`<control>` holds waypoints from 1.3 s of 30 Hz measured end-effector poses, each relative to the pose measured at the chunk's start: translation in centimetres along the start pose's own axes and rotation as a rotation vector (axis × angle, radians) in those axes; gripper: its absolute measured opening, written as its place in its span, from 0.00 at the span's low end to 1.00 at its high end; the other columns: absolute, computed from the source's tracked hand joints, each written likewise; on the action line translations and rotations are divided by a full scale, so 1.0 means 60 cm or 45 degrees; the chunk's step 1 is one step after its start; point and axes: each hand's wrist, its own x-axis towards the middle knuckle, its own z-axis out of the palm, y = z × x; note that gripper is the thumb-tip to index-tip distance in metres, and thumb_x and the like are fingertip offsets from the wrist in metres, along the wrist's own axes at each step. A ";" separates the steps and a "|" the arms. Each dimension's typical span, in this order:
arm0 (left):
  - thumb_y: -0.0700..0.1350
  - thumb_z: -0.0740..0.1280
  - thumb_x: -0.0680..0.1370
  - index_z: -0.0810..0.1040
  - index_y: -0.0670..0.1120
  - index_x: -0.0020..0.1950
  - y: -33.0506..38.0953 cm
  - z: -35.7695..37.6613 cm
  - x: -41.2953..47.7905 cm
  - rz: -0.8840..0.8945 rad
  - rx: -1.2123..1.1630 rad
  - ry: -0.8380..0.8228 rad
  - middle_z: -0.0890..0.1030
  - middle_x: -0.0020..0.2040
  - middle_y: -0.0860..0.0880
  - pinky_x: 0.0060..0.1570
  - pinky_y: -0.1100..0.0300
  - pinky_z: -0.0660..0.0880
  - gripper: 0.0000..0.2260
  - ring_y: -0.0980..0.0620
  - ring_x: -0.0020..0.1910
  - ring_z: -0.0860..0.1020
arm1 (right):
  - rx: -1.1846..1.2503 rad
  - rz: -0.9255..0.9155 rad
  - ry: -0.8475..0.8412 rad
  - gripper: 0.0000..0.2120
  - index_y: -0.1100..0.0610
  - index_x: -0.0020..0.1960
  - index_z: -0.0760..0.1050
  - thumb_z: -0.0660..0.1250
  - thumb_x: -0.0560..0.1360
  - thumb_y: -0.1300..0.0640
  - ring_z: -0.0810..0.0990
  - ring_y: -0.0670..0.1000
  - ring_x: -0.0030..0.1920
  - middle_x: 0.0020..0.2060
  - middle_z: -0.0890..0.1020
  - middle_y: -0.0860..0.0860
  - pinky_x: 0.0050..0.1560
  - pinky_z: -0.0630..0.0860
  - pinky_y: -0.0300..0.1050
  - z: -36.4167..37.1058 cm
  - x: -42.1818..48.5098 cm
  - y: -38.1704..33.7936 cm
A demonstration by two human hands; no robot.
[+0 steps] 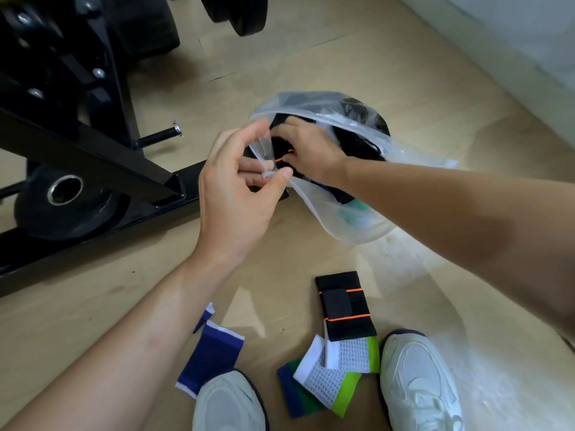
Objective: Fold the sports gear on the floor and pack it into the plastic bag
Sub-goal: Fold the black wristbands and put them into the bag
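A clear plastic bag [339, 213] lies open on the wooden floor with dark gear inside. My left hand [236, 194] pinches the bag's rim and holds the mouth open. My right hand [306, 150] reaches into the mouth and grips a black piece with an orange stripe [281, 150]. Near my feet lie a folded black support with orange stripes [345, 306], two white mesh pieces with lime edges [336, 374], a blue and green band [295, 396] and blue wristbands [211, 359].
A black exercise machine frame [93, 144] with a weight plate [65, 200] stands at the left, close to the bag. My two white shoes [417, 384] flank the loose gear. A pale wall base runs along the top right.
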 end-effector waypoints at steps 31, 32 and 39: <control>0.37 0.75 0.75 0.82 0.41 0.63 -0.030 -0.044 -0.133 0.168 0.320 -0.080 0.76 0.63 0.43 0.52 0.56 0.81 0.17 0.48 0.60 0.79 | 0.355 -0.216 0.026 0.09 0.59 0.55 0.83 0.73 0.76 0.57 0.78 0.46 0.43 0.47 0.81 0.51 0.49 0.74 0.35 -0.042 -0.366 -0.086; 0.37 0.76 0.74 0.82 0.42 0.61 -0.036 -0.041 -0.154 0.136 0.331 -0.082 0.76 0.61 0.44 0.51 0.56 0.81 0.16 0.48 0.58 0.79 | 0.371 -0.178 -0.028 0.09 0.58 0.54 0.83 0.74 0.75 0.58 0.77 0.45 0.39 0.44 0.81 0.50 0.45 0.73 0.32 -0.032 -0.384 -0.086; 0.40 0.75 0.73 0.83 0.48 0.54 -0.091 0.030 -0.275 -0.392 0.266 -0.285 0.82 0.47 0.55 0.45 0.55 0.80 0.11 0.56 0.45 0.80 | 0.359 0.456 -0.317 0.16 0.53 0.60 0.80 0.74 0.73 0.55 0.77 0.47 0.41 0.46 0.79 0.46 0.48 0.74 0.40 0.062 -0.438 -0.037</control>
